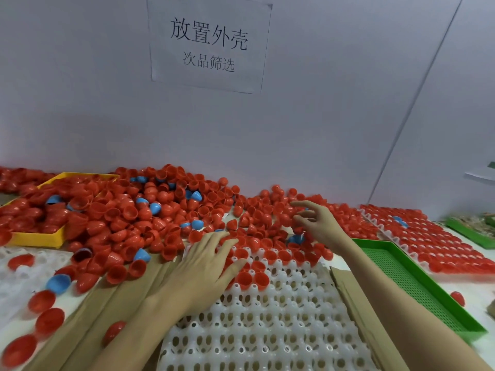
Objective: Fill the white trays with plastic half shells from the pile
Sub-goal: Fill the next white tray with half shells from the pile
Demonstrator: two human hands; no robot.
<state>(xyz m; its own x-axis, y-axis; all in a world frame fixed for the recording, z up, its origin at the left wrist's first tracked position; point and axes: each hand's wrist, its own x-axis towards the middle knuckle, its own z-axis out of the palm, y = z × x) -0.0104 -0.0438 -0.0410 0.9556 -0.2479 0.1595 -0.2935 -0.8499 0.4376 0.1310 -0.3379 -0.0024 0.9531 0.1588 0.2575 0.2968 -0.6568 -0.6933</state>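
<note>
A big pile of red half shells (150, 215), with a few blue ones mixed in, stretches along the wall. In front of me lies a white tray (267, 317) with rows of holes; several red shells (261, 280) sit in its far rows. My left hand (206, 261) lies flat with straight fingers on the tray's far left corner, touching shells there. My right hand (313, 220) hovers over the pile's right part with fingers spread and loosely bent; it grips nothing that I can see.
A yellow bin (40, 238) full of shells stands at the left. An empty green mesh tray (409, 279) sits to the right. Behind it lies a white tray filled with red shells (428, 236). Brown cardboard (112, 303) lies under the tray. A paper sign (209, 44) hangs on the wall.
</note>
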